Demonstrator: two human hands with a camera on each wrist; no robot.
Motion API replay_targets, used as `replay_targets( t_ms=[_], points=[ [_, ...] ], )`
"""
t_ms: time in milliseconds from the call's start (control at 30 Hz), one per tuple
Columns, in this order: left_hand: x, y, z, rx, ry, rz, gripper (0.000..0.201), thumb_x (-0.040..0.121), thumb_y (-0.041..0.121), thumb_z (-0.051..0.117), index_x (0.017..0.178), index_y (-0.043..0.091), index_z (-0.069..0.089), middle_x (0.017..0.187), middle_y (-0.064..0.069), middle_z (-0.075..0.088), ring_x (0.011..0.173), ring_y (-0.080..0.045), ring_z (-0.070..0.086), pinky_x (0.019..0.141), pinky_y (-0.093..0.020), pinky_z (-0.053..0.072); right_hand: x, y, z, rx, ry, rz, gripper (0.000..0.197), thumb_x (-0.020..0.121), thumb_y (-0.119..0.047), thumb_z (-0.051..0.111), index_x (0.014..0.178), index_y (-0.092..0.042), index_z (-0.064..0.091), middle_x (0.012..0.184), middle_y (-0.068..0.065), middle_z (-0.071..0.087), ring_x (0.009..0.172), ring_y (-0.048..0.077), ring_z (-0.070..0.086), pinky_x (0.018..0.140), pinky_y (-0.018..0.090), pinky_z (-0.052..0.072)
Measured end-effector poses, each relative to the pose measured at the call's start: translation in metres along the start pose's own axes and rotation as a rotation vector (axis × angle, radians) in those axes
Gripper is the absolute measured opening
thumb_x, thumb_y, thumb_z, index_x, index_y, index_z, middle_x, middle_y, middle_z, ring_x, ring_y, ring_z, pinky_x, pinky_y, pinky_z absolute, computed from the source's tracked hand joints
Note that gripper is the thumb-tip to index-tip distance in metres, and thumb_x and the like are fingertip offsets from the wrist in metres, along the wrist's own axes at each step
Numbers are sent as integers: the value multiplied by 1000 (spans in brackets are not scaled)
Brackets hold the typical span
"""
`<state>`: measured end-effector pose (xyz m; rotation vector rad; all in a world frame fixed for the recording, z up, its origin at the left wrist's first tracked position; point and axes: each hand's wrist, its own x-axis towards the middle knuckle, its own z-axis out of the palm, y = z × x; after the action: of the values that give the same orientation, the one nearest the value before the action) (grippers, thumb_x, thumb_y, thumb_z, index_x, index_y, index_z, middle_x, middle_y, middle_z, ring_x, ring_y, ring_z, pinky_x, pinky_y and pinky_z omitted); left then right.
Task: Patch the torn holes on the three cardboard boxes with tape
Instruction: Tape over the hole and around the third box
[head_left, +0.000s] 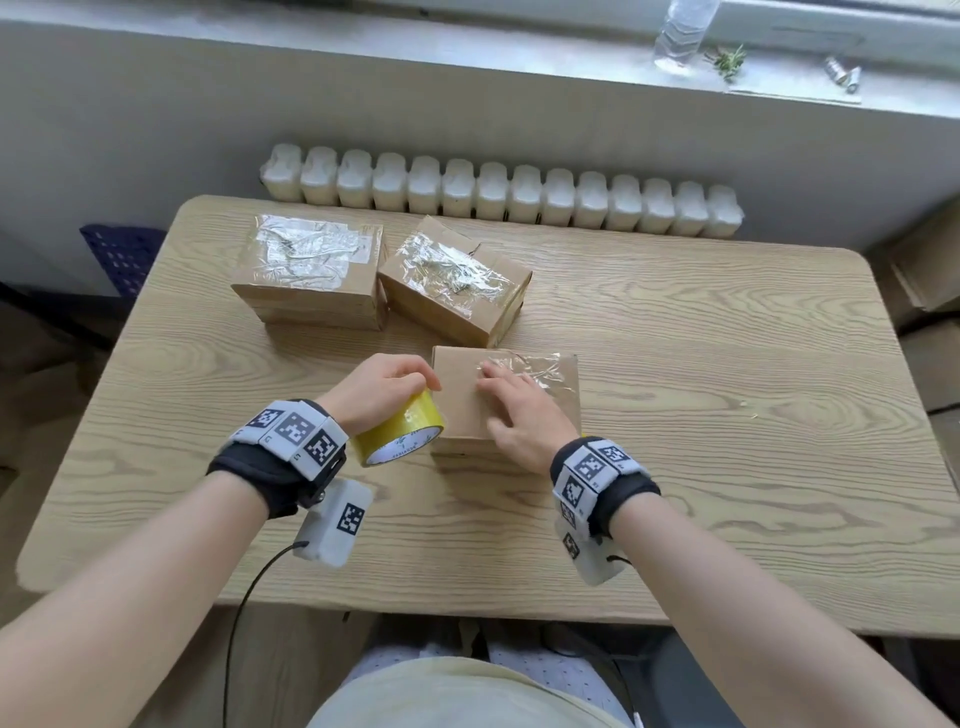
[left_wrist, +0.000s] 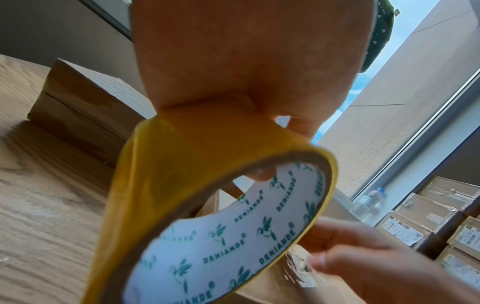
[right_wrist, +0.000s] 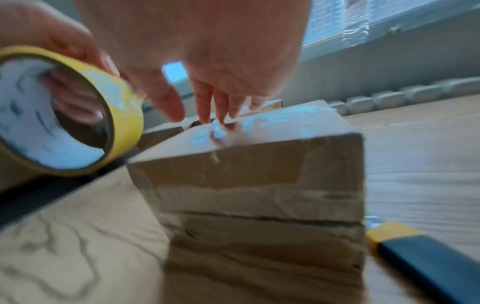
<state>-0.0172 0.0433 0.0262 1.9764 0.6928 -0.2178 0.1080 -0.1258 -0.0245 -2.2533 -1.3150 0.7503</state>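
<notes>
Near box (head_left: 470, 400) mid-tabletop (head_left: 727, 415) | left hand (head_left: 376, 387) grip wraps tape roll (head_left: 400, 434) | right hand (head_left: 519, 415) flat, fingers smoothing clear tape (head_left: 535, 366) | risk: wrinkles trap air, patch lifts

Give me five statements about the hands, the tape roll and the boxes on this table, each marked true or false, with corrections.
1. The left hand grips the yellow tape roll. True.
2. The right hand holds a knife. False: its straight fingers press clear tape on the nearest box.
3. Three cardboard boxes sit on the table. True.
4. The two far boxes carry no tape. False: the far left box and the far right box have clear tape on top.
5. The tape roll lies flat on the table. False: it is held tilted beside the nearest box.
</notes>
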Motion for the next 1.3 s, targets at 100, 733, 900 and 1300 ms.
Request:
replay_targets(
  t_ms=[100, 733, 900, 1300],
  points=[
    [2, 6, 1, -6, -20, 28, 22, 86, 18, 46, 85, 27, 65, 88, 6, 62, 78, -5, 52, 68, -25, 39, 3, -18, -9, 454, 83, 133, 23, 91, -26, 54, 106, -14, 67, 111, 5, 67, 106, 18, 59, 97, 33, 43],
    [12, -20, -44, 155, -22, 25, 42, 80, 42, 71, 54, 13, 54, 44, 10, 39, 40, -3, 35, 46, -19, 29, -8, -5, -39, 1002, 316, 470, 8, 86, -7, 66, 82, -1, 68, 65, 7, 68, 56, 14, 65, 63, 26, 59],
    [17, -25, -44, 207, 24, 20, 44, 78, 43, 71, 57, 7, 57, 48, 3, 44, 44, -9, 39, 48, -23, 33, -4, 5, -31, 868, 352, 554, 10, 84, -11, 71, 74, -9, 69, 69, 9, 69, 58, 16, 63, 60, 24, 56],
    [45, -9, -25, 577, 39, -56, 46, 80, 57, 63, 63, 14, 60, 65, -2, 58, 66, -18, 57, 61, -31, 46, 10, 1, -19, -121, 372, 538, 23, 91, -30, 56, 92, -16, 74, 90, 7, 71, 88, 25, 64, 74, 30, 50]
  ],
)
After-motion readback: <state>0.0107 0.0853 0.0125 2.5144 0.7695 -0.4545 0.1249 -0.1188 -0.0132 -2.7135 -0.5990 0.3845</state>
